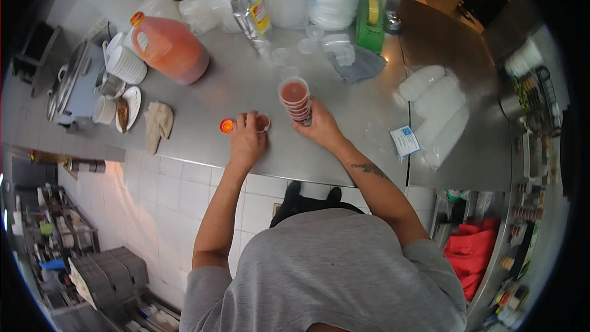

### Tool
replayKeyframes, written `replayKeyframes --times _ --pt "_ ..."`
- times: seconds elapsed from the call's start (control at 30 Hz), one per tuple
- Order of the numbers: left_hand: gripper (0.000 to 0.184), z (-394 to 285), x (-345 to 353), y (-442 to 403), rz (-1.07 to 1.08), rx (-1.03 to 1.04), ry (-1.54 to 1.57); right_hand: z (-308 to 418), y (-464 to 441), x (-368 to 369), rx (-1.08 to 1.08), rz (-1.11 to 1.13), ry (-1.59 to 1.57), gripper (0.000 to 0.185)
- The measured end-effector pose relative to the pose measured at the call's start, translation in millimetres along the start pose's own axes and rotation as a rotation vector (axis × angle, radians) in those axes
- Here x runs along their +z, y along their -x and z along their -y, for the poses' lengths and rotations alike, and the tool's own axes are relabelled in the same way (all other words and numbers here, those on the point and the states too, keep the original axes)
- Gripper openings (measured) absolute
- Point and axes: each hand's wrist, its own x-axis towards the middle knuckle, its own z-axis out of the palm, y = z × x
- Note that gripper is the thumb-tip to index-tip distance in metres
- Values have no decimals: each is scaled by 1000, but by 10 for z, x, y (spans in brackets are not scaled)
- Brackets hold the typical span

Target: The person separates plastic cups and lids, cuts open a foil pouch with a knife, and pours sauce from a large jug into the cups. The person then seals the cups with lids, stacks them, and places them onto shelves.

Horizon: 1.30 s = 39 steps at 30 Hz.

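Observation:
A leaning stack of small clear cups (295, 93) with reddish contents stands on the steel counter (319, 160). My right hand (319, 124) is wrapped round its lower right side. To the left, the fingers of my left hand (249, 135) curl against a single small cup (263, 123) of the same reddish contents and partly cover it. Touching or just beside those fingers lies an orange-red cap (227, 125). Several clear round lids (289, 74) lie behind the stack.
Behind stand a jug (175, 52) of orange-red liquid, a clear bottle (252, 15) and a green tape dispenser (370, 24). A grey cloth (359, 64) lies near it. Bagged white containers (436, 107) are at right; a beige cloth (158, 124) and white plate (130, 107) are left.

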Motion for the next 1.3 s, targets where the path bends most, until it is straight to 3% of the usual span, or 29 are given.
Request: replayKeyframes --times 0.07,0.17,0.2,0.23,0.3,0.4,0.5,0.57,0.87,1.0,1.3 --pt "53 -46 -65 -44 -29 87 96 58 43 8 -6 -61 -6 59" --pt "45 58 -23 -161 14 120 314 52 121 59 32 -115 30 63" --pt "42 -11 -109 -239 -60 133 438 83 165 51 66 -128 38 64" --pt "38 -164 -285 -320 -124 144 569 132 224 61 103 -144 48 66" --pt "38 -611 -805 -421 -179 166 545 182 313 106 132 -204 82 68" --pt "36 -977 -1103 -577 -163 557 510 203 454 242 132 -311 112 70" --pt "36 -1136 -812 -614 -11 795 466 275 672 251 167 -403 62 70" --pt "36 -1243 -750 -529 61 819 548 361 863 219 204 -445 36 70" --pt "54 -2122 -540 326 280 1123 690 926 2338 -310 397 -700 161 69" --pt "53 -2672 -300 934 329 1211 778 1009 3206 -456 465 -808 204 72" --pt "55 -3897 282 2350 519 1181 953 1241 5052 -843 732 -985 308 81"
